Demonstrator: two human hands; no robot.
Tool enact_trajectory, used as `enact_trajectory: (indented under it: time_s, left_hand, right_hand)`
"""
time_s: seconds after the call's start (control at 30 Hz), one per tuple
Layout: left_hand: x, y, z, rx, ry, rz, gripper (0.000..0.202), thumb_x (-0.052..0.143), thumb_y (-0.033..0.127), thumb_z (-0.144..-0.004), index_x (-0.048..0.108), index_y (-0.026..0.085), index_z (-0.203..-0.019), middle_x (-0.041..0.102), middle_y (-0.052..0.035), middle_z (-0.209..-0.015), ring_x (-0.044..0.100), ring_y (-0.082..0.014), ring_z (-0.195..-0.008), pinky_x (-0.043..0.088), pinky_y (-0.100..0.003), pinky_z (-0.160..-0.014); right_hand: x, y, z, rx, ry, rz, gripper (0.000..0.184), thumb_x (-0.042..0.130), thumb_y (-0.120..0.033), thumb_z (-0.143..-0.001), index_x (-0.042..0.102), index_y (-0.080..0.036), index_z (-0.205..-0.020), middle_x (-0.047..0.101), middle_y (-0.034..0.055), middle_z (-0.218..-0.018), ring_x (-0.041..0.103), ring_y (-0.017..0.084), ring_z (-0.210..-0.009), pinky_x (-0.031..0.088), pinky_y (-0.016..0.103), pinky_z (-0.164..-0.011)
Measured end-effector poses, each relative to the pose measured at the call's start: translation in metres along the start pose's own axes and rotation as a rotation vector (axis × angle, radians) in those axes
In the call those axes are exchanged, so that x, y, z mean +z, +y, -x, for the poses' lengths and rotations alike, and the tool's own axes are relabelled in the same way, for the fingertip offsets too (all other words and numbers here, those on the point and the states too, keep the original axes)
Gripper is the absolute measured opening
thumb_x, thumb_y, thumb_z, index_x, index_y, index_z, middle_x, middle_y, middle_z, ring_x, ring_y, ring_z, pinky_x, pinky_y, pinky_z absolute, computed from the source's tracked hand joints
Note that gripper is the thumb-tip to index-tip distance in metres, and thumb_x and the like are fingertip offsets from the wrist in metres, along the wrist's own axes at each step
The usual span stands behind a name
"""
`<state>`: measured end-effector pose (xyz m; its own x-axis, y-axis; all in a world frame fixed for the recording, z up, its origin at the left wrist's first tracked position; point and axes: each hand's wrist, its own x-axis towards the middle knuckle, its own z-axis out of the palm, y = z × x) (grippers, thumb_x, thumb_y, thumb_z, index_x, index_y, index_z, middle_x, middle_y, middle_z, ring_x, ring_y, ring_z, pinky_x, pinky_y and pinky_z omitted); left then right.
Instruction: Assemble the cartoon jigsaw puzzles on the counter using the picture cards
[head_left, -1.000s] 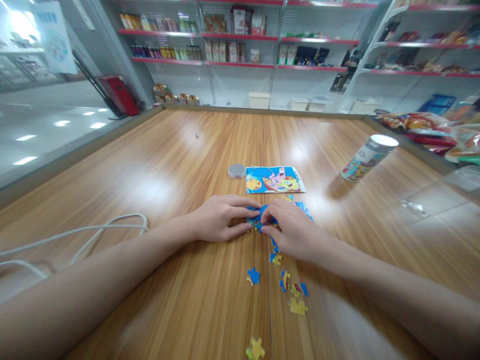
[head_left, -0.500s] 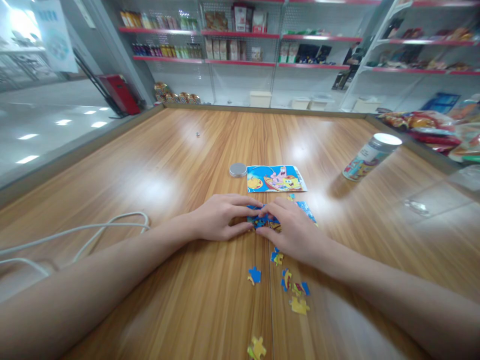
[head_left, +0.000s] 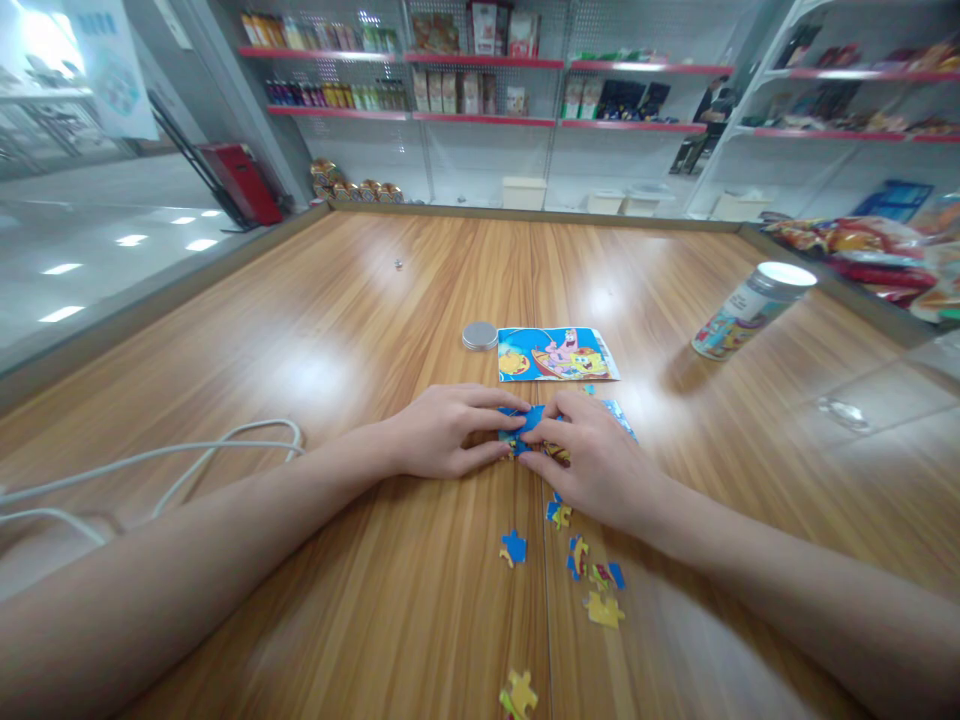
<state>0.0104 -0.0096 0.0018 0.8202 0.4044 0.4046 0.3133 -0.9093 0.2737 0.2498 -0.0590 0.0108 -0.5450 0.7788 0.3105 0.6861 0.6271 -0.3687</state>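
A partly joined jigsaw puzzle lies flat under both hands, mostly covered by my fingers. My left hand rests at its left edge, fingers stretched and spread, the tips touching the puzzle. From the right, my right hand curls its fingers and thumb onto a blue puzzle piece; the exact grip is partly hidden. Several loose pieces lie nearer to me, among them a blue piece, a yellow piece and another yellow piece. A cartoon picture card lies just beyond the puzzle.
A round metal lid sits left of the card. A printed canister stands at the right. A white cable loops over the table's left side. Snack bags lie past the right edge, and stocked shelves line the back.
My right fingers have shifted slightly on the puzzle, and more of the blue piece shows between the hands. My left hand stays nearly still. The whole view has moved a little.
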Motion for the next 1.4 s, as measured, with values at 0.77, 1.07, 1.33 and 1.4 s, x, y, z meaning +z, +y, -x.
enact_trajectory:
  time_s: [0.77,1.07,1.33,1.4]
  left_hand:
    - [0.0005,-0.0023,0.0005,-0.007,-0.023,-0.005,0.034,0.06,0.032,-0.096,0.068,0.022,-0.127,0.064,-0.0098,-0.137,0.065,-0.0235,-0.123,0.057,-0.039,-0.102]
    - [-0.0003,-0.0005,0.0001,0.0,-0.005,0.019,0.035,0.062,0.03,-0.094,0.068,0.023,-0.128,0.066,-0.0092,-0.135,0.066,-0.023,-0.121,0.058,-0.037,-0.101]
    - [0.0,-0.0004,0.0,-0.005,-0.015,0.01,0.035,0.062,0.03,-0.094,0.068,0.021,-0.127,0.066,-0.0101,-0.134,0.067,-0.0237,-0.119,0.058,-0.038,-0.101]
    - [-0.0005,0.0001,-0.0004,0.003,-0.01,0.005,0.035,0.062,0.03,-0.094,0.068,0.022,-0.127,0.066,-0.0101,-0.134,0.068,-0.0235,-0.118,0.058,-0.037,-0.1]
  right_hand:
    - [-0.0053,-0.0037,0.0019,-0.067,0.068,0.051,0.019,0.064,-0.029,-0.092,0.076,-0.02,-0.102,0.059,0.0101,-0.096,0.053,0.024,-0.092,0.043,0.039,-0.081]
    - [-0.0041,-0.0062,0.0024,-0.124,-0.004,0.109,0.025,0.056,-0.026,-0.096,0.073,-0.02,-0.078,0.057,0.0079,-0.089,0.051,0.021,-0.086,0.037,0.037,-0.078]
    - [0.0004,0.0,-0.0014,-0.116,-0.001,0.118,0.023,0.058,-0.034,-0.097,0.073,-0.017,-0.095,0.061,0.0095,-0.094,0.053,0.022,-0.09,0.041,0.037,-0.079]
    - [0.0004,0.0022,-0.0031,-0.182,0.025,0.127,0.027,0.054,-0.032,-0.1,0.073,-0.017,-0.088,0.062,0.0091,-0.091,0.053,0.021,-0.088,0.041,0.036,-0.079]
